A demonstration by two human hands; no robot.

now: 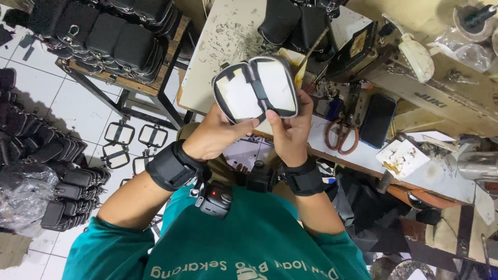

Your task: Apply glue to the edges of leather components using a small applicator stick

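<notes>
Zippered pouch (255,89) (opened flat, white lining up) sits straight ahead, long axis crosswise, probably pinched by both hands: left hand (215,136), right hand (291,129).

I see a black pouch (255,89) with white lining panels and silvery zipper; orange-handled scissors (341,136) and a black phone (378,120) right of it; black pouches (111,36) far left.

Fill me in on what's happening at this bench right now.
A person holds a small black zippered pouch up in both hands, opened so its white lining panels show. The left hand grips its lower left edge; the right hand pinches the middle by the zipper. Below lie scissors and a dark phone on the worktable. More black pouches are stacked on a rack.
</notes>
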